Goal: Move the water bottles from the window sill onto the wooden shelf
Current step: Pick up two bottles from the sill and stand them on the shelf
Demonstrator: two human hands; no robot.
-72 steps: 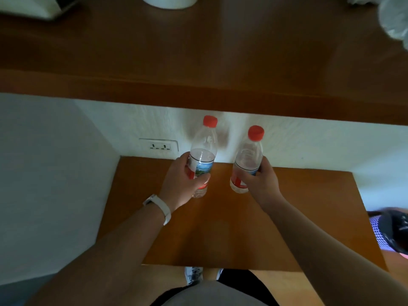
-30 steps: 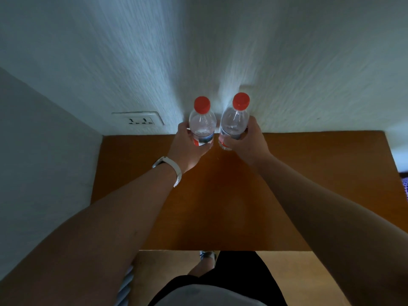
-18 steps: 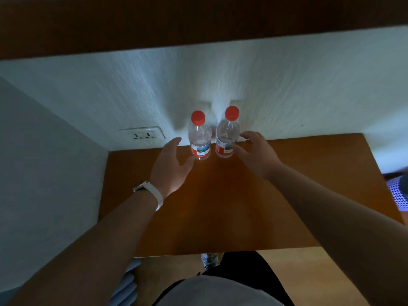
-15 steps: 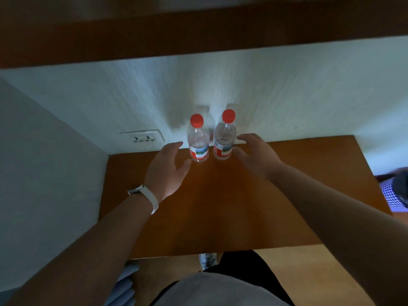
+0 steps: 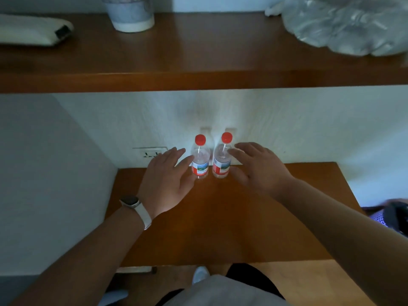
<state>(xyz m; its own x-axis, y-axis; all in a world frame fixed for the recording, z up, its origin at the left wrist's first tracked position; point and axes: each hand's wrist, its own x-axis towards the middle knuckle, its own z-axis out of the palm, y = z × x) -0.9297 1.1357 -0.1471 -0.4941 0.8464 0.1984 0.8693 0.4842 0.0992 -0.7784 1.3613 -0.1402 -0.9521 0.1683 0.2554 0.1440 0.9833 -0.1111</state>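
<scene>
Two clear water bottles with red caps stand upright side by side at the back of the lower wooden shelf [image 5: 276, 217], against the white wall. The left bottle [image 5: 200, 159] and the right bottle [image 5: 222, 157] each carry a red and blue label. My left hand [image 5: 167, 181] hovers just left of the left bottle, fingers spread and holding nothing. To the right of the right bottle my right hand [image 5: 258, 167] is spread open too, and its fingers cover part of that bottle's side.
A wooden sill [image 5: 198, 56] runs overhead with a pale pot [image 5: 130, 14], a white pouch [image 5: 33, 32] and a crumpled plastic bag [image 5: 348, 23] on it. A wall socket [image 5: 150, 153] sits left of the bottles. A dark object [image 5: 395, 215] lies at the right edge.
Both hands carried the bottles to the back of the shelf, set them down and let go. They have since drawn back a little with fingers spread. The view has tilted up.
</scene>
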